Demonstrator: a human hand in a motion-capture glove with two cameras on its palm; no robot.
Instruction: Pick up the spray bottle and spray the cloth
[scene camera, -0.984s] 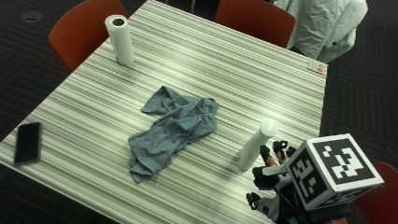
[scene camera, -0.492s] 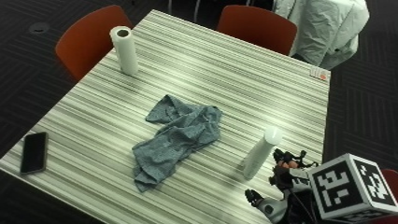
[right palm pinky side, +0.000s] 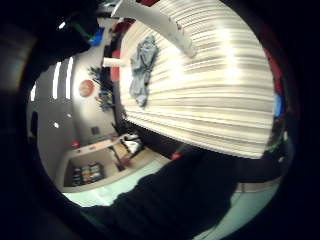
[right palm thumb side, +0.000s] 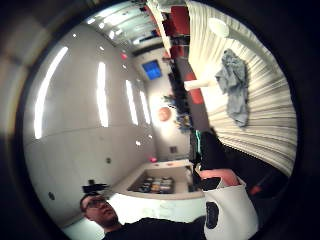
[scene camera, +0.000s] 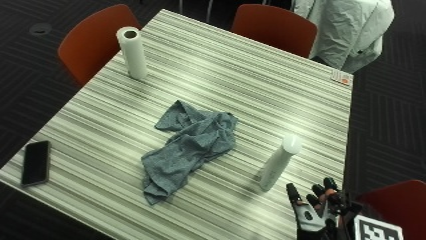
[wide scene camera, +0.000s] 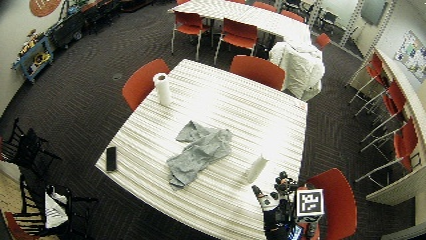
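**A:** Looking at the outside view, the white spray bottle (scene camera: 278, 161) is standing upright on the striped table (scene camera: 279, 95), near the edge on the person's side. Nothing is touching it.

**B:** And the gloved right hand (scene camera: 315, 210)?

**A:** It's over the table's near edge, just beside the bottle's base but apart from it. The fingers (scene camera: 293, 193) are straight and spread out, holding nothing.

**B:** Where's the cloth (scene camera: 189, 145)?

**A:** It's a blue-grey rag, crumpled in a long heap about mid-table, a bit apart from the bottle on the side away from the hand. It looks the same in the wide outside view: cloth (wide scene camera: 198, 152) in the middle, bottle (wide scene camera: 256, 168) between it and the hand (wide scene camera: 271, 192).

**B:** Do the palm views add anything?

**A:** Not much. The little-finger-side one shows the bottle (right palm pinky side: 160, 22) lying across the striped tabletop in its picture, with the cloth (right palm pinky side: 141, 70) beyond it. The thumb-side one catches the cloth (right palm thumb side: 236, 85) and the paper towel roll (right palm thumb side: 201, 84) past it.

**B:** What else is on the table?

**A:** The paper towel roll (scene camera: 132, 52) is upright near a far corner, a black phone (scene camera: 35, 162) lies flat by the opposite near corner, and there's a small card (scene camera: 341, 76) at the far edge. There are red chairs (scene camera: 275, 26) around the table, and a light jacket (scene camera: 349, 27) is draped over one.
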